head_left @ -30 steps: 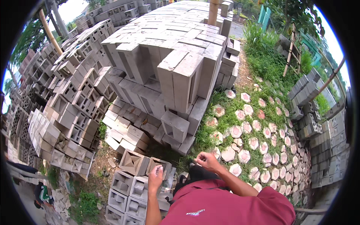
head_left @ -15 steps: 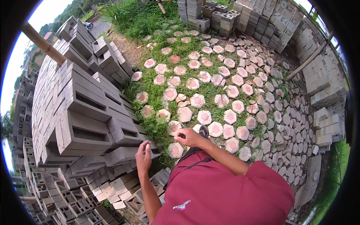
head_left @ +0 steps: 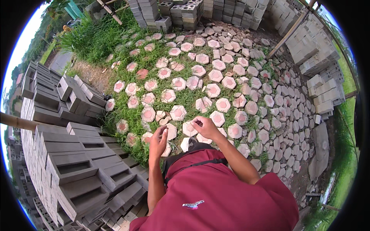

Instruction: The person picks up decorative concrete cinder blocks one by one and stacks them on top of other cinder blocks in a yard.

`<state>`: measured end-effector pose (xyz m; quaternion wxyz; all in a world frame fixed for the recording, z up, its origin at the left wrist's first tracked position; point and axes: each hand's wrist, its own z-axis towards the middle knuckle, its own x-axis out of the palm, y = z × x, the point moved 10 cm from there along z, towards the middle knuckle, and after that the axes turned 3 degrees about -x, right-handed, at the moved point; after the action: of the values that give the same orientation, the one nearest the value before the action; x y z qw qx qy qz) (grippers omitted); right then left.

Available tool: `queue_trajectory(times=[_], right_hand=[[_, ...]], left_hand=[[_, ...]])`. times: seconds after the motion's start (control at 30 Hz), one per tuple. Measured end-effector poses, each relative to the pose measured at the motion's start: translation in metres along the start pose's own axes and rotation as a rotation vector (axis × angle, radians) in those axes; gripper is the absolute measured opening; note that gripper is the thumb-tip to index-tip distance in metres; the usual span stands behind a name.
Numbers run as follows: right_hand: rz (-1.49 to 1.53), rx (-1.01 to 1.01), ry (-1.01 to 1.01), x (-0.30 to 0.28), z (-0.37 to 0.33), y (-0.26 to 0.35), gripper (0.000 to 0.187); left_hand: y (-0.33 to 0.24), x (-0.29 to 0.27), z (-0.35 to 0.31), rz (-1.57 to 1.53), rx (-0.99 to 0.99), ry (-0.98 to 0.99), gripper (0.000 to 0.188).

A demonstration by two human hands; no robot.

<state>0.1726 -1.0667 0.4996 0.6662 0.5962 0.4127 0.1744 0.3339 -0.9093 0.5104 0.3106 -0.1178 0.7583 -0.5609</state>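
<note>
My left hand (head_left: 158,140) is raised in front of my waist, its fingers loosely bent and the thumb apart. No held thing shows in it. To its right, my right hand (head_left: 205,128) hangs in the air with fingers curled and a small gap at the thumb; it also appears to hold nothing. Neither hand touches anything. Below and beyond them lie hexagonal paving stones (head_left: 178,112) with pinkish centres, set apart in grass (head_left: 150,98). Part of my shoe (head_left: 190,144) shows between the hands and my maroon shirt.
Stacked grey concrete blocks (head_left: 73,154) rise close on my left. More block stacks stand at the back (head_left: 185,15) and far right (head_left: 323,92). A pole (head_left: 291,30) leans on the right; another pole (head_left: 17,121) juts in at left. Paving stones crowd together towards the right.
The view has swung left and moved forward over the stones. Both hands stay raised in front of me, and the left-hand block stack sits lower in view.
</note>
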Motion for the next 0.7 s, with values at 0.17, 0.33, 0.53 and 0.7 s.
queue_trajectory(times=[0.17, 0.33, 0.53, 0.7], right_hand=[[-0.059, 0.071, -0.092, -0.044, 0.022, -0.032, 0.022], [0.042, 0.126, -0.194, -0.052, 0.043, -0.061, 0.020], [0.114, 0.260, -0.286, -0.069, 0.126, -0.097, 0.024], [-0.076, 0.182, -0.459, -0.126, 0.234, -0.098, 0.022]], left_hand=[[-0.008, 0.050, 0.066, 0.077, -0.002, 0.198, 0.031], [-0.015, 0.098, 0.121, 0.133, 0.009, 0.386, 0.031], [-0.034, 0.131, 0.242, 0.148, 0.163, 0.586, 0.034], [-0.085, 0.119, 0.391, 0.345, 0.332, 0.548, 0.034]])
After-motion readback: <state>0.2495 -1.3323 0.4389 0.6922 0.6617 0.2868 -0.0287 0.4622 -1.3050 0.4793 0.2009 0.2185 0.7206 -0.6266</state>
